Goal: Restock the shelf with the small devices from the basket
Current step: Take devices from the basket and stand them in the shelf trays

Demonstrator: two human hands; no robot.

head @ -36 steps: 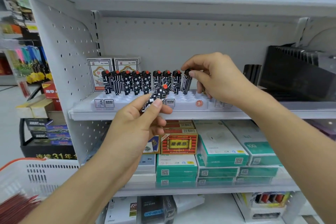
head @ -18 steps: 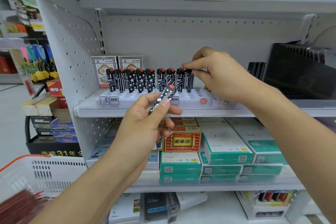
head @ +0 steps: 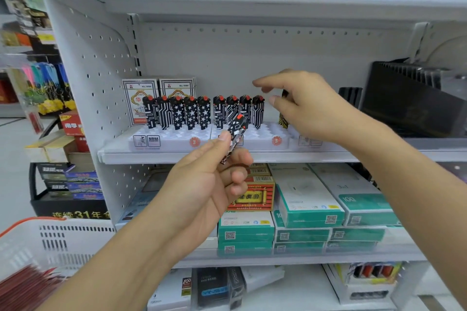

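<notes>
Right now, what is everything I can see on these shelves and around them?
lighters in the tray: nine, black-and-white with red caps, upright in a row
white tray: one, on the upper shelf
card boxes: two, white, behind the lighters
black rack: one, right of upper shelf
teal boxes: several, stacked on the middle shelf
red-and-gold box: one, middle shelf
basket: one, white, orange rim, lower left
held lighter: one, patterned, tilted
left hand: pinches the held lighter
right hand: fingers spread above the tray

White pegboard shelving [head: 101, 63] fills the store aisle; pale floor [head: 12, 149] lies left, under bright diffuse light.
</notes>
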